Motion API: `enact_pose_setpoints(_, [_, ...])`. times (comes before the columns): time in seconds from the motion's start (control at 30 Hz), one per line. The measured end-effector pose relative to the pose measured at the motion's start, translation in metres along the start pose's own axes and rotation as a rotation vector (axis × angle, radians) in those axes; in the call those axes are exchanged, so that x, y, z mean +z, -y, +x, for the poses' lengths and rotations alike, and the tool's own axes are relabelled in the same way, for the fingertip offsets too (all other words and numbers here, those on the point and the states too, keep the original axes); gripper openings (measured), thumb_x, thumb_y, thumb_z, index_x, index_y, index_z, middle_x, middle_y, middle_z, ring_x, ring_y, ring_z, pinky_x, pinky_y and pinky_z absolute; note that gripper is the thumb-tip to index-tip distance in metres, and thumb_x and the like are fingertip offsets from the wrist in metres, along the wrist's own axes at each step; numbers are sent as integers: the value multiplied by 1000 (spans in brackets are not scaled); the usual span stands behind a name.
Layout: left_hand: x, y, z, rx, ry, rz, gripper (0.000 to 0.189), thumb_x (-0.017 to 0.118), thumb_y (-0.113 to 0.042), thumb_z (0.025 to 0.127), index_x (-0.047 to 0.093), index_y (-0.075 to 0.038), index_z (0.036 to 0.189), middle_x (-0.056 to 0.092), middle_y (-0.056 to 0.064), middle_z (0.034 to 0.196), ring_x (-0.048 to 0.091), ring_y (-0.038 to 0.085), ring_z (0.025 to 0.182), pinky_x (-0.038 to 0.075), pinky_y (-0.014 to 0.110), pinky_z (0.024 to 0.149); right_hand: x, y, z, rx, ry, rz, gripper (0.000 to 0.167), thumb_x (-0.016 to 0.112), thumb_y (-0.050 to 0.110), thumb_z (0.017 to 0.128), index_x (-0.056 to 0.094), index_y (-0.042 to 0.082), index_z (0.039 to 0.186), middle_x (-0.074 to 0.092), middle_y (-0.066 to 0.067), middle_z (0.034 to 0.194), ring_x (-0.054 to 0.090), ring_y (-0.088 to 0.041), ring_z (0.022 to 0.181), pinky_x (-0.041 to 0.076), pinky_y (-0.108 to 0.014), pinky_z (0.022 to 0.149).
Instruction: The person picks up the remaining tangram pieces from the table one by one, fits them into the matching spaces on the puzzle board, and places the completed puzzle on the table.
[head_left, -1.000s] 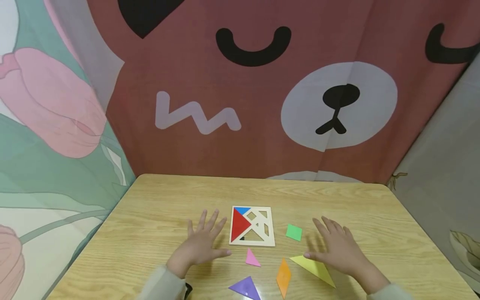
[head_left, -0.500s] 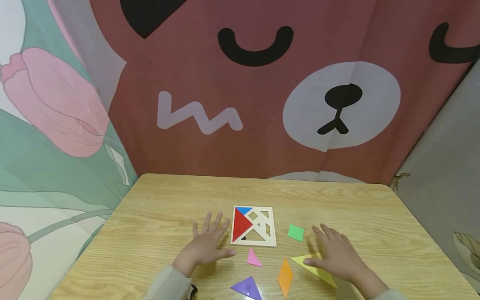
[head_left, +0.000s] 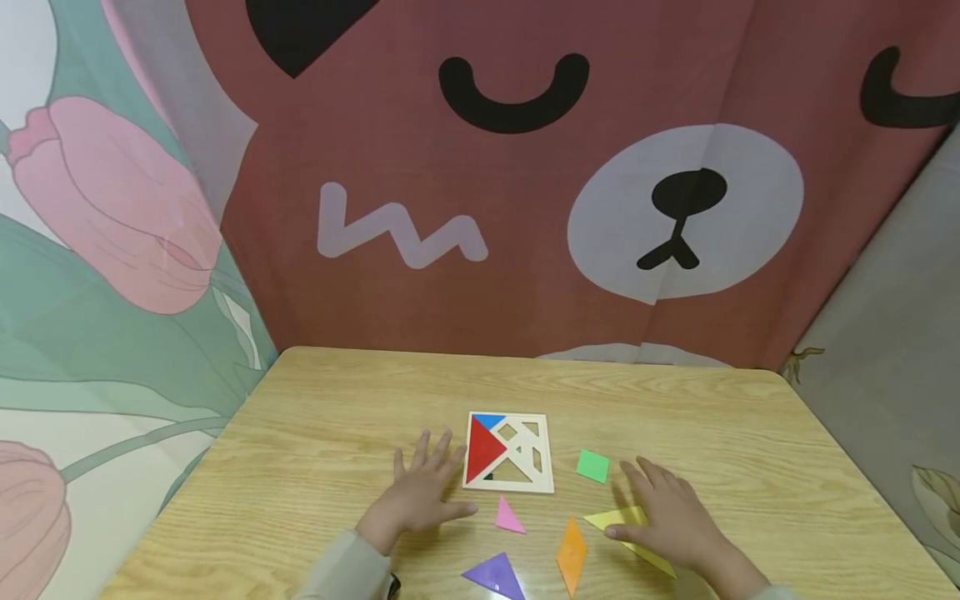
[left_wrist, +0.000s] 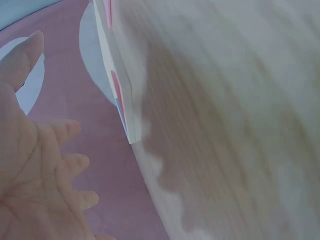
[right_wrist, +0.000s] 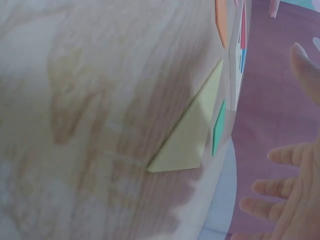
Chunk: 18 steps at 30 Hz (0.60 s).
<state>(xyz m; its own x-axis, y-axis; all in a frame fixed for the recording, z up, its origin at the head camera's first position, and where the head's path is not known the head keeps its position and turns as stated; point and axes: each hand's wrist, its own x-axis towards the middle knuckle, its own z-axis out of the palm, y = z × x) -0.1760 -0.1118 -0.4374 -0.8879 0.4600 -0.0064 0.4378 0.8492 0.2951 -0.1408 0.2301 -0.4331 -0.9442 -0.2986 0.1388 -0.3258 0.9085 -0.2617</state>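
My left hand [head_left: 417, 493], fingers spread, hovers over the table just left of a cream puzzle board [head_left: 546, 467]. In the left wrist view its palm [left_wrist: 30, 175] faces the table and holds nothing. My right hand [head_left: 675, 512] hovers with fingers extended above a yellow triangle [head_left: 615, 518], covering part of it in the head view; the right wrist view shows the triangle [right_wrist: 187, 140] flat on the table below the hand. The board holds a red triangle [head_left: 482, 450] and a blue triangle [head_left: 489, 421], among several vacant cut-outs.
Loose on the table [head_left: 337, 400] lie a green square [head_left: 593, 466] right of the board, a pink triangle [head_left: 509, 517] in front of it, an orange parallelogram [head_left: 572, 554] and a purple triangle [head_left: 497, 575] nearer me. A curtain with a bear print [head_left: 525, 317] hangs behind the table.
My left hand has shifted right, closer to the board. The right hand has drawn slightly toward me and lower over the yellow triangle. The pieces have stayed put on the table.
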Motion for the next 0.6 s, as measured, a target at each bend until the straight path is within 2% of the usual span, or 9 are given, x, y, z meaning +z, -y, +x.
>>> enact_pose_setpoints(0.2, [5, -1, 2, 7, 16, 1, 80, 46, -60, 75, 28, -13, 136, 11, 12, 142, 0, 40, 125, 0, 68, 87, 4, 1, -2, 29, 34, -3, 93, 52, 68, 63, 40, 2, 127, 35, -25, 126, 32, -45, 111, 20, -66, 84])
enact_pose_setpoints(0.6, [9, -3, 8, 4, 48, 11, 80, 44, -62, 74, 27, -14, 136, 12, 9, 142, 1, 39, 126, 2, 67, 89, 15, 1, -6, 21, 37, -29, 93, 50, 70, 62, 42, 2, 124, 38, -25, 124, 34, -44, 111, 24, -65, 82])
